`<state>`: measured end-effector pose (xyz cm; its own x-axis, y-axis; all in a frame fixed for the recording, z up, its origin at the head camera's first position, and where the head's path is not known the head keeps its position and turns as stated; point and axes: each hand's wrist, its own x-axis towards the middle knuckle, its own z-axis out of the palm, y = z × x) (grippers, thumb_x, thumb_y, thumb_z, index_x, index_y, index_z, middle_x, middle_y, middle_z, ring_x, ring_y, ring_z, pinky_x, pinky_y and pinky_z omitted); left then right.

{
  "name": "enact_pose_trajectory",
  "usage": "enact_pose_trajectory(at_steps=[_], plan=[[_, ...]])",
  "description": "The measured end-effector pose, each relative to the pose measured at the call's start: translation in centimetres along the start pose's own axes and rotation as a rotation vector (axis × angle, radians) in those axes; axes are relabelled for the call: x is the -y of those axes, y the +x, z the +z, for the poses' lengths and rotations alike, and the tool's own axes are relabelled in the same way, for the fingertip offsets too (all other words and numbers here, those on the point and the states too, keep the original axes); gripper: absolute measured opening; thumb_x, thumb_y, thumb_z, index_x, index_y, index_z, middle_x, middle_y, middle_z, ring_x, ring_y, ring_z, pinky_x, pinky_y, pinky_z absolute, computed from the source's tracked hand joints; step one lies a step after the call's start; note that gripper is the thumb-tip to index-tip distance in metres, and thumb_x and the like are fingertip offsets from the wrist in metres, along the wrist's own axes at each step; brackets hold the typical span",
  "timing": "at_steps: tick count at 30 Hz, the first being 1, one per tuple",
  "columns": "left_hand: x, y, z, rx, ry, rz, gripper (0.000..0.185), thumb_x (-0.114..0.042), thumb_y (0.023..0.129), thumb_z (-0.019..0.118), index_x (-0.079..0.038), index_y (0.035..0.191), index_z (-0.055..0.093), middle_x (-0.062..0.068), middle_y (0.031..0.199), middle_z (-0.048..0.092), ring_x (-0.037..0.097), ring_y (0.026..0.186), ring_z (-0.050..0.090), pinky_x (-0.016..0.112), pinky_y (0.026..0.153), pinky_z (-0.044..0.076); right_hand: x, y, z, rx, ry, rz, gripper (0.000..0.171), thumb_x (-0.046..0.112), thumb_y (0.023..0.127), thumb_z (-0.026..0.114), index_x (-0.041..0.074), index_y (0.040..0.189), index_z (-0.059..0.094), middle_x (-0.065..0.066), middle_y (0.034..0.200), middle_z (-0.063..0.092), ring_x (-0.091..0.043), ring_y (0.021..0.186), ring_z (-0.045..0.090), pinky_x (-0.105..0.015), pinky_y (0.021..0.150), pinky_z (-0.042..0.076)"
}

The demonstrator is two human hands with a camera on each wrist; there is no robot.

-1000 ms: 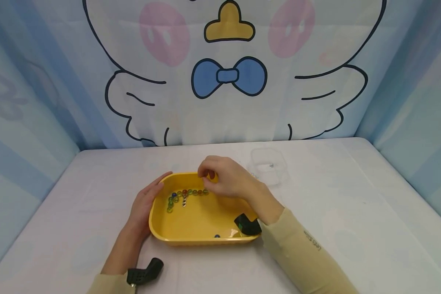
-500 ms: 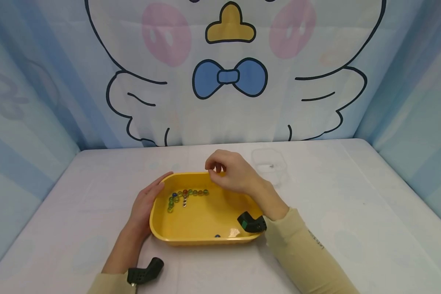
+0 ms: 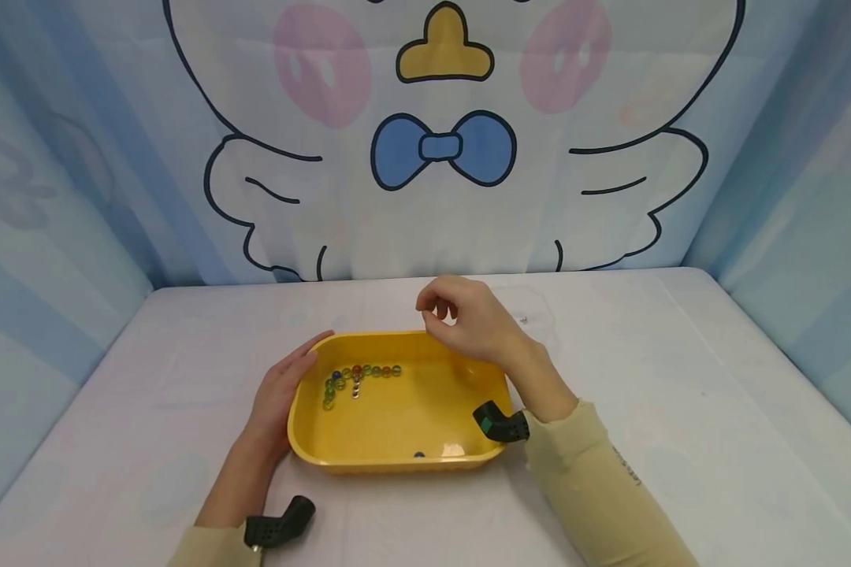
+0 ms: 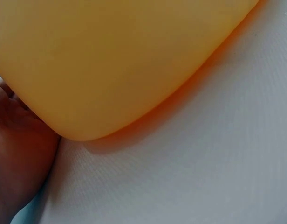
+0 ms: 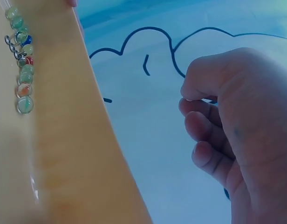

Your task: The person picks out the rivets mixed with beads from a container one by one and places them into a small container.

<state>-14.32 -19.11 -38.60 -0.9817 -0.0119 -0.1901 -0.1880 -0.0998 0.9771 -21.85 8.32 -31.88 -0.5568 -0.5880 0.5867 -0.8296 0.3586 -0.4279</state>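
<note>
Your left hand (image 3: 276, 394) spreads along the left side of the smooth yellow tray (image 3: 404, 421), round glass marbles (image 3: 357, 370) inside; right hand (image 3: 475, 319) curls near worktop (image 3: 681, 394) far edge, pinch contents unclear.

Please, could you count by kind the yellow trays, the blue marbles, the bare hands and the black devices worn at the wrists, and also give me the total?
Yellow tray: 1
Blue marbles: 2
Bare hands, left hand and right hand: 2
Black wrist devices: 2
Total: 7
</note>
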Motion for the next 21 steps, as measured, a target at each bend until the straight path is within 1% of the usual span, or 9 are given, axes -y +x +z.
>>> enact_pose_trajectory(at_steps=[4, 9, 15, 21], plan=[[0.0, 0.0, 0.0, -0.006, 0.01, -0.005, 0.048, -0.035, 0.109, 0.041, -0.02, 0.154, 0.044, -0.004, 0.155, 0.043, 0.011, 0.139, 0.041, 0.024, 0.11, 0.037, -0.3, -0.3, -0.5, 0.005, -0.01, 0.038, 0.008, -0.002, 0.089, 0.067, 0.005, 0.093, 0.068, -0.004, 0.089, 0.065, -0.016, 0.076, 0.053, -0.031, 0.064, 0.048], [0.0, 0.0, 0.0, -0.007, 0.007, -0.008, 0.047, -0.034, 0.109, 0.04, -0.019, 0.154, 0.045, -0.004, 0.154, 0.043, 0.011, 0.139, 0.041, 0.025, 0.11, 0.037, -0.7, -0.8, -1.5, -0.002, -0.021, 0.119, 0.009, -0.002, 0.088, 0.068, 0.006, 0.093, 0.068, -0.001, 0.087, 0.064, -0.017, 0.075, 0.053, -0.03, 0.064, 0.047], [0.0, 0.0, -0.1, -0.007, 0.001, -0.006, 0.048, -0.034, 0.109, 0.041, -0.019, 0.154, 0.044, -0.004, 0.155, 0.043, 0.011, 0.14, 0.04, 0.024, 0.11, 0.037, -1.3, -1.4, -2.7, 0.003, -0.018, 0.213, 0.009, -0.002, 0.088, 0.067, 0.005, 0.094, 0.069, -0.005, 0.089, 0.065, -0.019, 0.076, 0.053, -0.031, 0.065, 0.047], [0.0, 0.0, -0.1, 0.001, -0.002, 0.001, 0.047, -0.033, 0.11, 0.04, -0.018, 0.154, 0.044, -0.003, 0.155, 0.043, 0.011, 0.14, 0.04, 0.024, 0.11, 0.037, -1.8, -1.9, -3.4, -0.002, -0.03, 0.26, 0.008, -0.002, 0.089, 0.066, 0.005, 0.094, 0.069, -0.005, 0.089, 0.065, -0.02, 0.077, 0.053, -0.031, 0.066, 0.047]])
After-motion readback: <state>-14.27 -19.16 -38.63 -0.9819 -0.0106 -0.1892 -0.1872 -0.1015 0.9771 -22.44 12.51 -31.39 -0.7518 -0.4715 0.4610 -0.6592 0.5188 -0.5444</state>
